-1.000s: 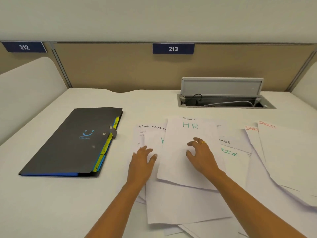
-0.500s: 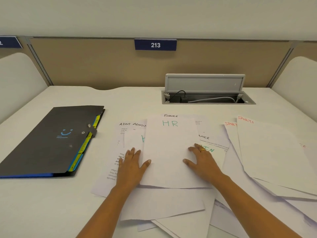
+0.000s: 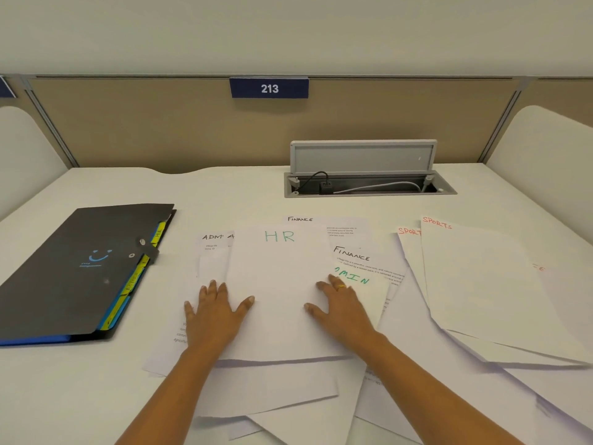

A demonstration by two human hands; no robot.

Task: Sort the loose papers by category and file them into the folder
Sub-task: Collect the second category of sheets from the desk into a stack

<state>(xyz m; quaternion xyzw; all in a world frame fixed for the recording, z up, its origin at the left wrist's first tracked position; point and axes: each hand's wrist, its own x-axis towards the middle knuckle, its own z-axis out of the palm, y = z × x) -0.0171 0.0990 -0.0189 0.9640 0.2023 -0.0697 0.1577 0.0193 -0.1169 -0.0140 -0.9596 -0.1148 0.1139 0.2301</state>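
Loose white papers lie spread over the middle and right of the white desk (image 3: 224,194). On top in the middle is a sheet headed HR (image 3: 282,284) in green. My left hand (image 3: 218,313) lies flat with spread fingers at that sheet's left edge. My right hand (image 3: 340,309), with a ring, lies flat on its right edge. Sheets headed ADMIN (image 3: 213,240) and FINANCE (image 3: 353,255) peek out underneath. Two sheets headed SPORTS (image 3: 475,277) lie to the right. A black expanding folder (image 3: 80,268) with coloured tabs lies shut at the left.
An open grey cable box (image 3: 365,181) with wires is sunk into the desk at the back. A beige partition with a blue sign 213 (image 3: 269,88) stands behind it. White side dividers stand at the far left and right.
My right hand went from arched fingertips on the HR sheet to lying flat on its right edge. The HR sheet was straightened over the pile, my left hand spread flat, and the view shifted right.
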